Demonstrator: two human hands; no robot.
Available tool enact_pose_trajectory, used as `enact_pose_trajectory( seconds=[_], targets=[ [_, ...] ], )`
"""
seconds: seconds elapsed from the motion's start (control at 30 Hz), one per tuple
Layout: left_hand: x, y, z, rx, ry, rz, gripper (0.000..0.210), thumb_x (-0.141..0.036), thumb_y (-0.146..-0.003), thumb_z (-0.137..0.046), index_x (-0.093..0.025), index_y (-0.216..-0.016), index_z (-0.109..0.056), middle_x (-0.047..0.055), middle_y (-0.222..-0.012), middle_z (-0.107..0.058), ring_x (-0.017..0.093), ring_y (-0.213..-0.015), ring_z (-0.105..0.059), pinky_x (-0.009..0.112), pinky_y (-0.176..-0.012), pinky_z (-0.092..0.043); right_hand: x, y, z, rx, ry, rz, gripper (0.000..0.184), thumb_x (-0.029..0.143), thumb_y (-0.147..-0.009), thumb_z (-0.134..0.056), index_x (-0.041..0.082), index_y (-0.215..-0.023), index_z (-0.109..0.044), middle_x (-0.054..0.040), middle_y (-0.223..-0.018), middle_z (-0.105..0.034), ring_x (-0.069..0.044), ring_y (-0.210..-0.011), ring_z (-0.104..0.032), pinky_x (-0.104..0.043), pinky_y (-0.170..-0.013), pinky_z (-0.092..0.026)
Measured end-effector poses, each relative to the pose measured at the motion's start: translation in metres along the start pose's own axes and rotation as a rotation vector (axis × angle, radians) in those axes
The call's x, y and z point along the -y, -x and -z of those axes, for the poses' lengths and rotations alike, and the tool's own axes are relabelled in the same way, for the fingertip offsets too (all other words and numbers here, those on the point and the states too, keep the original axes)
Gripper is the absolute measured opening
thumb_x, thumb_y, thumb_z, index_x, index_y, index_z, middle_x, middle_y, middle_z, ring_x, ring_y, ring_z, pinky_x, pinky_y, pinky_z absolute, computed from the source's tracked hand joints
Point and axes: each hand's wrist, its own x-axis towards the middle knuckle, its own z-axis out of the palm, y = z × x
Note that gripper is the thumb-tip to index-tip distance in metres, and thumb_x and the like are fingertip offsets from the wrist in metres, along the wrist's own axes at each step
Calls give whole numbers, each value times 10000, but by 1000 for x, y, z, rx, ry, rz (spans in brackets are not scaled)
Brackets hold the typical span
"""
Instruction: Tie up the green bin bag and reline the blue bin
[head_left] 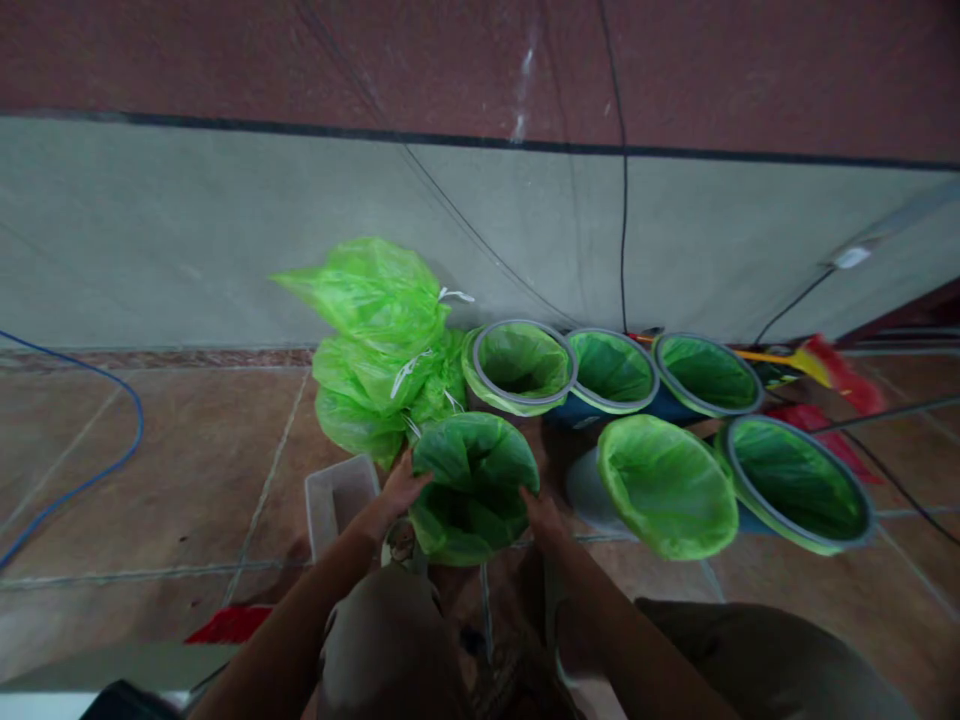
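Note:
In front of my knees stands a bin lined with a green garbage bag (474,545), its mouth wide and the bag folded over the rim. My left hand (403,484) grips the bag's edge on the left side of the mouth. On the opposite side my right hand (541,512) is closed on the same edge. The bin under the bag is mostly hidden. Immediately to the right, a pale bin (592,492) leans with a green liner (667,490) draped over its mouth, without a grey ring.
Tied green bags (375,300) are piled against the wall. Several lined bins with grey rings (525,408) stand at centre and right. A clear plastic tub (321,515) sits left of my left hand. A blue hose (139,420) lies far left; a red-and-yellow broom (825,365) is at right.

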Motion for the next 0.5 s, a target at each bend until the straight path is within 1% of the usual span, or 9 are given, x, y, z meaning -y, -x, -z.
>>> enact_pose_trajectory(
  seconds=[0.07, 0.13, 0.2, 0.23, 0.27, 0.3, 0.37, 0.43, 0.5],
  targets=[
    [-2, -5, -1, 23, -40, -2, 537, -267, -595, -831, -136, -1085, -656, 120, -1115, -717, 293, -1098, -621, 373, -969, -495, -1, -1, 8, -1, 48, -4, 347, 426, -723, -661, 163, -948, -688, -116, -940, -737, -291, -957, -681, -392, -870, -513],
    [-2, -10, 4, 14, -61, 3, 545, -271, -588, -831, -132, -1084, -653, 120, -1122, -714, 299, -1077, -634, 384, -968, -497, 6, -1, 18, -128, 157, 45, 412, 397, -727, -663, 144, -1052, -670, -144, -1038, -721, -295, -1010, -665, -398, -902, -506],
    [-1, -15, 10, -35, -66, 1, 588, -293, -597, -828, -130, -1127, -633, 122, -1145, -703, 300, -1099, -631, 386, -976, -493, 20, -2, 21, -240, 270, 188, 434, 335, -765, -617, 134, -1149, -632, -165, -1161, -682, -282, -1058, -646, -395, -942, -491],
    [-1, -18, 12, -65, -72, 0, 610, -305, -609, -823, -131, -1157, -618, 124, -1154, -698, 299, -1116, -627, 385, -981, -490, 30, -2, 19, -240, 315, 276, 423, 302, -791, -579, 137, -1178, -618, -162, -1197, -668, -269, -1064, -644, -387, -955, -486],
    [-2, -21, 13, -93, -89, 1, 627, -312, -623, -817, -133, -1184, -604, 125, -1156, -695, 299, -1132, -623, 385, -987, -487, 40, -3, 14, -190, 353, 359, 405, 277, -815, -545, 145, -1193, -611, -152, -1209, -665, -255, -1054, -648, -378, -957, -487],
    [-4, -25, 13, -112, -119, 3, 635, -314, -633, -812, -135, -1202, -595, 125, -1153, -694, 302, -1143, -619, 386, -994, -483, 50, -5, 6, -105, 393, 417, 389, 260, -831, -528, 157, -1196, -611, -139, -1194, -675, -244, -1036, -656, -371, -956, -488],
    [-8, -33, 9, -117, -198, -15, 620, -307, -652, -803, -150, -1216, -596, 121, -1162, -690, 309, -1178, -604, 386, -1025, -460, 67, -12, -16, 76, 494, 477, 418, 247, -831, -559, 167, -1240, -597, -132, -1201, -680, -249, -1064, -654, -368, -973, -478],
    [-13, -41, 2, -89, -273, -52, 581, -283, -670, -788, -171, -1212, -612, 115, -1190, -684, 314, -1223, -577, 381, -1071, -416, 75, -26, -41, 150, 591, 440, 504, 242, -815, -612, 131, -1304, -561, -177, -1253, -654, -286, -1161, -618, -387, -1010, -452],
    [-15, -47, -5, -59, -350, -58, 545, -230, -694, -752, -172, -1220, -622, 128, -1189, -688, 326, -1225, -578, 392, -1093, -383, 74, -44, -62, 132, 635, 309, 537, 236, -803, -643, 87, -1311, -550, -226, -1255, -643, -324, -1207, -593, -412, -1023, -438]
  ],
)
